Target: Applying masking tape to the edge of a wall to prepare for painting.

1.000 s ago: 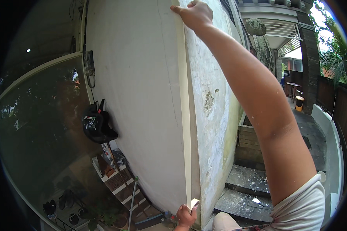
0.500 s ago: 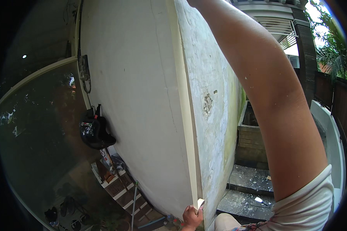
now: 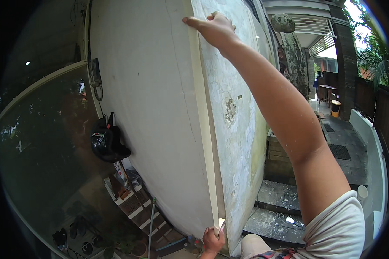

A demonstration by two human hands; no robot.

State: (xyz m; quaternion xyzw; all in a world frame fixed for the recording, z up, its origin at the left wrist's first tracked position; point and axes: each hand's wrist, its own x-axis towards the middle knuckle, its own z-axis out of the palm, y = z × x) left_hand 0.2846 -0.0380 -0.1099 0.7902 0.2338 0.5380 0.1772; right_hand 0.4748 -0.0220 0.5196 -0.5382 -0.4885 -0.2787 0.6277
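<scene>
A long cream strip of tape (image 3: pixel 205 129) runs down the corner of the wall, between its smooth white face (image 3: pixel 151 108) and its rough, peeling face (image 3: pixel 242 142). Low on this corner, my left hand (image 3: pixel 212 241) is closed around a cream roll of tape (image 3: pixel 221 223), only part of which shows. My right arm reaches up across the rough face. High at the corner, my right hand (image 3: pixel 216 29) straddles the strip, its thumb stretched out over the white side and its fingers apart on the rough side. Nothing shows in its grasp.
A black helmet (image 3: pixel 110 140) hangs left of the white wall, above a striped shelf (image 3: pixel 136 207) with odds and ends. A pole (image 3: pixel 151 224) leans nearby. Shoes (image 3: pixel 59 237) lie lower left. Debris-strewn dark steps (image 3: pixel 276 203) lie right of the corner, with a low white wall (image 3: pixel 371 142) farther right.
My right hand has come down into view at the top of the corner, and its arm has lowered. My left hand stays low on the corner, closed on the roll.
</scene>
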